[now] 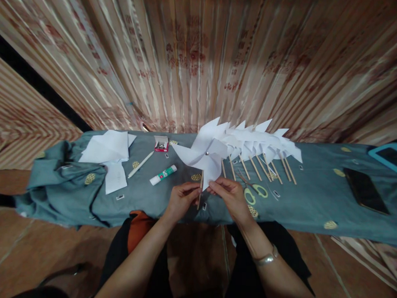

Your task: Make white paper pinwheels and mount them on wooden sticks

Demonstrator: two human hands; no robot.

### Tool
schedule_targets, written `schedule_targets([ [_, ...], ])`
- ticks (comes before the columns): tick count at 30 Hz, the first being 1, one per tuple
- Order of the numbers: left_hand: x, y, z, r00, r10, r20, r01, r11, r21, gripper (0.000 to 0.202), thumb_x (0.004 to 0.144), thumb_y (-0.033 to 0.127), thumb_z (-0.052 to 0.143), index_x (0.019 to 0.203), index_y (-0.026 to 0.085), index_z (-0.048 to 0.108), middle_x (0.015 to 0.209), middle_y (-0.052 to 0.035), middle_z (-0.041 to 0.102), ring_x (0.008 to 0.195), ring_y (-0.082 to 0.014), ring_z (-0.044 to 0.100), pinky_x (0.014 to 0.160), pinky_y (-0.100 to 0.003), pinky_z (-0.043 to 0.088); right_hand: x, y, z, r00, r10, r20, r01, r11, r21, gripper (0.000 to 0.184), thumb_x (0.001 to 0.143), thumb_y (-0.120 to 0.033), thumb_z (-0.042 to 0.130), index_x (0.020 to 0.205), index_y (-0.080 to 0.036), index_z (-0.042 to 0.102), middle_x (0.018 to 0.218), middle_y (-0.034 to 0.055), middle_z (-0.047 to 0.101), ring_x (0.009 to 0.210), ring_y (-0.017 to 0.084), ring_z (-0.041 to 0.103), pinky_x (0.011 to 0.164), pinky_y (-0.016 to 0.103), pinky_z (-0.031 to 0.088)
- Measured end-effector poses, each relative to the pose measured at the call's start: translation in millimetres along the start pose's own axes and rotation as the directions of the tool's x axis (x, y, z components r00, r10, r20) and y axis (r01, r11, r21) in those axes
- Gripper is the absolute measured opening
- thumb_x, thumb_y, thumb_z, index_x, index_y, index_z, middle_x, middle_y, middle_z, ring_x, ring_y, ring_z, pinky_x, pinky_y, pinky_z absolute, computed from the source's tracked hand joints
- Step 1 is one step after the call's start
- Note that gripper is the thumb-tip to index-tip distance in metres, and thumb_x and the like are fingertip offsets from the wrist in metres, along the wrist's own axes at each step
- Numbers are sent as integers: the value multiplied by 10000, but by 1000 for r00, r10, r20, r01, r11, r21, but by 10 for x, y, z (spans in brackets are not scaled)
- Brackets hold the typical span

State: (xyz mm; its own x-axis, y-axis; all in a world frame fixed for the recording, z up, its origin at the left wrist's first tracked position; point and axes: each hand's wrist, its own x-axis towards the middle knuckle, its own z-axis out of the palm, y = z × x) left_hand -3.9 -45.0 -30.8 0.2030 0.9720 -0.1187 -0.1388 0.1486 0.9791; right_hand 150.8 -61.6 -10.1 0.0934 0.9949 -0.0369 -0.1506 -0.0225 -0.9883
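A white paper pinwheel (214, 150) with a small metal pin at its centre is held up over the cloth-covered table. My left hand (184, 200) is closed around its thin wooden stick (200, 197). With thumb and fingertips, my right hand (230, 195) pinches the tip of the pinwheel's lower blade. Behind and to the right lies a row of similar paper pinwheels (257, 140), their sticks pointing toward me. Scissors (256, 191) with yellow-green handles rest just right of my right hand. Left of my hands is a glue stick (163, 174).
White paper sheets (108, 146) lie at the left, near a white pen (141, 164) and a small red box (161, 144) of metal pins. A dark phone (365, 190) and a blue-edged device (389, 156) are at the right. A patterned curtain (195, 62) hangs behind the table.
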Motion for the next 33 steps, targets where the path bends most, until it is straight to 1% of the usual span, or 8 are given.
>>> schedule_targets([
  [6, -18, 21, 16, 999, 10, 44, -11, 1000, 25, 293, 642, 418, 755, 713, 134, 752, 547, 16, 578, 429, -76, 477, 436, -208, 410, -2, -2, 127, 1000, 9, 17, -8, 999, -43, 257, 658, -442, 762, 590, -201, 702, 589, 13, 691, 534, 128, 570, 552, 251, 470],
  [9, -13, 7, 3, 999, 8, 36, -10, 999, 43, 311, 640, 435, 758, 713, 132, 750, 563, 14, 575, 434, -77, 484, 430, -205, 403, -9, -48, 94, 999, -30, 16, 32, 992, -123, 300, 673, -462, 744, 553, -195, 677, 545, 4, 659, 486, 114, 525, 494, 238, 431],
  [13, -2, -19, -28, 1000, 0, 10, 0, 1000, 29, 300, 620, 403, 785, 746, 133, 755, 578, 20, 567, 420, -67, 479, 418, -203, 380, 51, -120, -197, 987, -125, -98, 103, 974, -199, 292, 716, -445, 720, 571, -196, 675, 528, -8, 624, 474, 98, 475, 481, 233, 389],
  [15, -5, -22, -38, 1000, -22, 22, 22, 1000, 19, 309, 608, 410, 794, 726, 128, 751, 543, 24, 553, 406, -63, 465, 410, -201, 363, 124, -125, -391, 947, -179, -267, 144, 979, -146, 258, 687, -444, 742, 614, -201, 691, 551, -12, 635, 483, 100, 483, 488, 237, 396],
  [17, -15, -15, -42, 998, -51, 41, 51, 999, 15, 332, 592, 431, 802, 706, 124, 745, 520, 26, 545, 397, -60, 451, 402, -199, 350, 203, -110, -546, 918, -200, -343, 168, 978, -121, 232, 639, -408, 789, 749, -214, 726, 670, -1, 694, 595, 124, 578, 584, 256, 458],
  [21, -42, 5, -33, 993, -87, 76, 85, 996, 27, 357, 573, 449, 814, 704, 124, 748, 507, 34, 522, 392, -50, 431, 391, -189, 329, 294, -62, -656, 934, -192, -302, 168, 980, -105, 336, 623, -402, 800, 902, -228, 729, 854, 31, 735, 770, 170, 649, 713, 318, 502],
  [26, -34, -6, -27, 993, -88, 72, 86, 996, 31, 356, 559, 453, 818, 678, 125, 746, 511, 28, 528, 396, -52, 434, 389, -191, 328, 281, -36, -639, 946, -163, -281, 133, 983, -125, 233, 617, -410, 801, 730, -216, 739, 628, -17, 666, 563, 118, 537, 570, 267, 437],
  [33, -7, -24, -18, 995, -98, 17, 97, 995, 29, 361, 529, 435, 831, 701, 127, 752, 495, 17, 567, 392, -56, 438, 396, -197, 348, 226, -40, -600, 966, -129, -226, 107, 989, -106, 237, 609, -434, 803, 678, -219, 732, 580, -28, 627, 540, 113, 499, 547, 262, 408],
])
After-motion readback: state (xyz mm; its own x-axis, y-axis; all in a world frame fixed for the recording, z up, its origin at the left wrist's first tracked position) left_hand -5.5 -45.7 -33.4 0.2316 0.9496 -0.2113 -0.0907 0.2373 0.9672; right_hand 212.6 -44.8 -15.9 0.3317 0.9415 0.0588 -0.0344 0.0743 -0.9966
